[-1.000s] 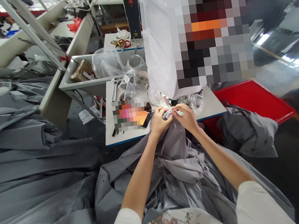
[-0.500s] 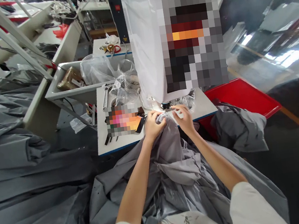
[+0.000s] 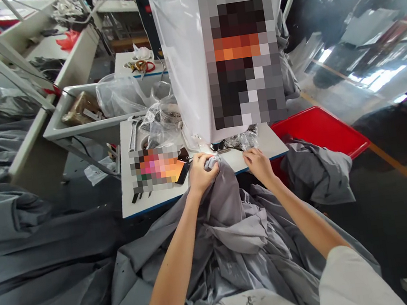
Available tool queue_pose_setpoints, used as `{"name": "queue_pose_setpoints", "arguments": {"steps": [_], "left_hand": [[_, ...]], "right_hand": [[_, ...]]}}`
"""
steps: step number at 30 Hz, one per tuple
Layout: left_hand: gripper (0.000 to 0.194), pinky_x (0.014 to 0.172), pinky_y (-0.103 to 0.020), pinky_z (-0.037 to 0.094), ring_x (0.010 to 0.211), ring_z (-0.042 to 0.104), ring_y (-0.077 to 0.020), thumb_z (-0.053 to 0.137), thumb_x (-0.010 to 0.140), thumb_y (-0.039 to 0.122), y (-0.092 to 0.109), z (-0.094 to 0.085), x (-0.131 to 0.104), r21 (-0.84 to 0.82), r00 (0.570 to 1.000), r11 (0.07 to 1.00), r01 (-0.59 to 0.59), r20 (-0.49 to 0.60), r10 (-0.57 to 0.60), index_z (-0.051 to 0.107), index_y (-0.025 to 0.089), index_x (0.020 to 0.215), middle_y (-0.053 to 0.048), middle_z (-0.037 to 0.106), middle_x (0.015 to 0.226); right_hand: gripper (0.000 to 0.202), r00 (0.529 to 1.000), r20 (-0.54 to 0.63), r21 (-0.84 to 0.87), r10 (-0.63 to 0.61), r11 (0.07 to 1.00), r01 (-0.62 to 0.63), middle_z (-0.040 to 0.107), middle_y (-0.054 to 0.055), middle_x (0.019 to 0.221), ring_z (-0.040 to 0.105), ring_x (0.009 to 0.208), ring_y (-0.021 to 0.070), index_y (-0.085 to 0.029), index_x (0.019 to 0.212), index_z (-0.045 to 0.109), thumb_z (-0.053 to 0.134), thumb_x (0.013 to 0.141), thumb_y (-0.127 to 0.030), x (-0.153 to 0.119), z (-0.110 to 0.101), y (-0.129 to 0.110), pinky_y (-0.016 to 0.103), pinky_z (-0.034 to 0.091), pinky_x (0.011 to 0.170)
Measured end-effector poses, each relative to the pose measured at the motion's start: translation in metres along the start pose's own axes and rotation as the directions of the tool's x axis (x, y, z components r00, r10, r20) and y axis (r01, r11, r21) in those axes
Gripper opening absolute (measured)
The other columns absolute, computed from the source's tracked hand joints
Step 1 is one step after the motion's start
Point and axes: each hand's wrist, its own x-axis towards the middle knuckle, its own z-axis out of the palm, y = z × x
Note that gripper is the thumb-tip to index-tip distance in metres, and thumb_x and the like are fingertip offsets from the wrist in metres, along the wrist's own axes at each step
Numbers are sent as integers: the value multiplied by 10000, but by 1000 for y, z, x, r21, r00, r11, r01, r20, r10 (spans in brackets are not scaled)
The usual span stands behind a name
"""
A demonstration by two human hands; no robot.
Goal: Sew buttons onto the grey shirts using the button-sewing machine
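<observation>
Grey fabric rises from my lap to the edge of the white machine table. My left hand grips a bunched end of it just below the head of a tall white machine. To the right, my right hand is at the table's front edge, apart from the fabric. Its fingers are drawn together; whatever may be between them is too small to make out. Just beyond it lies a clear plastic bag with small shiny pieces.
A phone, partly blurred out, lies left on the table, with an adjustable wrench behind it. A red tray holding grey fabric stands at right. A trough with a taped package and plastic bags is at back left.
My right hand has moved right, away from the fabric and the machine head, towards the plastic bag. My left hand keeps its grip on the fabric. The view has shifted slightly.
</observation>
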Motion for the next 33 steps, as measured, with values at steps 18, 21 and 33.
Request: {"name": "queue_pose_setpoints", "arguments": {"steps": [18, 21, 33], "left_hand": [[227, 917, -265, 467, 1019, 585, -168, 646, 764, 260, -2, 0, 1, 13, 1000, 1000, -23, -8, 23, 632, 209, 984, -53, 551, 1070], [226, 897, -265, 476, 998, 590, -167, 651, 768, 287, -2, 0, 1, 17, 1000, 1000, -15, -2, 15, 633, 210, 979, -52, 554, 1077], [223, 882, -274, 487, 1001, 596, -171, 630, 769, 255, 0, 1, -1, 18, 1000, 1000, 10, -9, -9, 637, 229, 990, -41, 553, 1114]], "right_hand": [[180, 972, -132, 266, -194, 938, 223, 657, 50, 889, 597, 845, 188, -224, 889, 676, 497, 880, -213, 29, -1, -84, 311, 474, 780], [208, 962, -118, 235, -246, 934, 268, 657, 52, 870, 597, 852, 195, -226, 919, 683, 476, 905, -222, 28, 2, -81, 325, 475, 803], [263, 933, -84, 244, -351, 900, 361, 676, 67, 1096, 615, 984, 221, -248, 1079, 673, 459, 927, -257, 14, 2, -72, 390, 484, 880]]}}
